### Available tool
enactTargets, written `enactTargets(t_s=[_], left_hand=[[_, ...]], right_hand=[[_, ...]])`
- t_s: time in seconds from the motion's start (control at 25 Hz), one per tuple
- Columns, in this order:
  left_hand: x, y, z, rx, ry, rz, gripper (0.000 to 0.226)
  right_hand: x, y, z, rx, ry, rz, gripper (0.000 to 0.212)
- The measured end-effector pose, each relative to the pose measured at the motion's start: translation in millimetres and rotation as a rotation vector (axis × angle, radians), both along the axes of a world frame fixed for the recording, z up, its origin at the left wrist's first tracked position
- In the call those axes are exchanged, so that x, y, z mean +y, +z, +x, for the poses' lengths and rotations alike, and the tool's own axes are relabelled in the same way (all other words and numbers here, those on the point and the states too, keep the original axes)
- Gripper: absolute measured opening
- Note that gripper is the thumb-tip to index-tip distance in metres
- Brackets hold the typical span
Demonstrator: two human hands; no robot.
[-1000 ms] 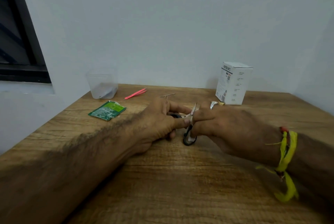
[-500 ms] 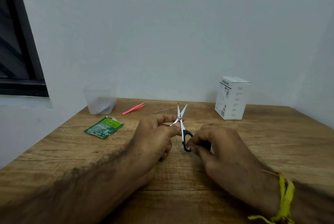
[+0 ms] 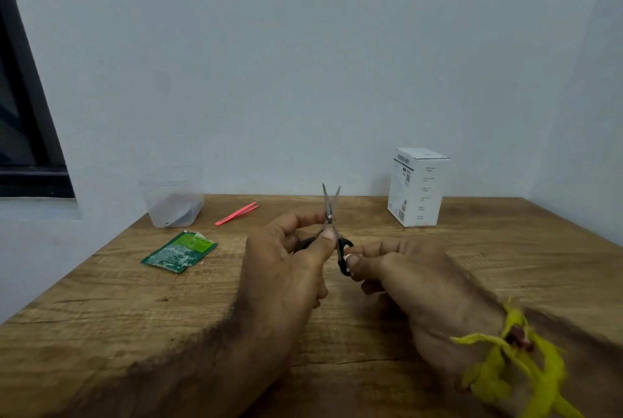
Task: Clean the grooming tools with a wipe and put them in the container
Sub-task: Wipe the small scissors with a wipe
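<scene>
Now scissors upright, blades apart; left hand, right hand grips pinching handles.

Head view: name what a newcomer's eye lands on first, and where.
The small scissors, blades parted and pointing up, held at centre by the left hand and right hand. Behind them, pink tweezers lie beside a clear container, with a white box standing at the back right.
</scene>
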State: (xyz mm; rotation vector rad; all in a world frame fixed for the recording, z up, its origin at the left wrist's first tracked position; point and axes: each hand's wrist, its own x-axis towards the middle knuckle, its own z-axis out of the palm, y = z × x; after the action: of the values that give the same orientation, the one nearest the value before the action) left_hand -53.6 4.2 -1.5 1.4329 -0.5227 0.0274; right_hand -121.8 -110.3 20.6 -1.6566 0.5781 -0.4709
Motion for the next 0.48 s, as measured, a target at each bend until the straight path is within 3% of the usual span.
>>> enactTargets(t_s=[0.16, 0.32, 0.48], left_hand=[[1.6, 3.1, 1.4, -0.041, 0.044, 0.025, 0.015], [4.2, 2.7, 4.1, 0.014, 0.041, 0.021, 0.015], [7.5, 1.8, 7.9, 0.041, 0.032, 0.028, 0.018]], right_hand=[[-0.3, -0.2, -2.4, -0.052, -0.004, -0.001, 0.010], [-2.2, -5.6, -4.3, -0.187, -0.010, -0.142, 0.006], [-9.5, -7.6, -3.1, -0.178, -0.016, -0.311, 0.002]])
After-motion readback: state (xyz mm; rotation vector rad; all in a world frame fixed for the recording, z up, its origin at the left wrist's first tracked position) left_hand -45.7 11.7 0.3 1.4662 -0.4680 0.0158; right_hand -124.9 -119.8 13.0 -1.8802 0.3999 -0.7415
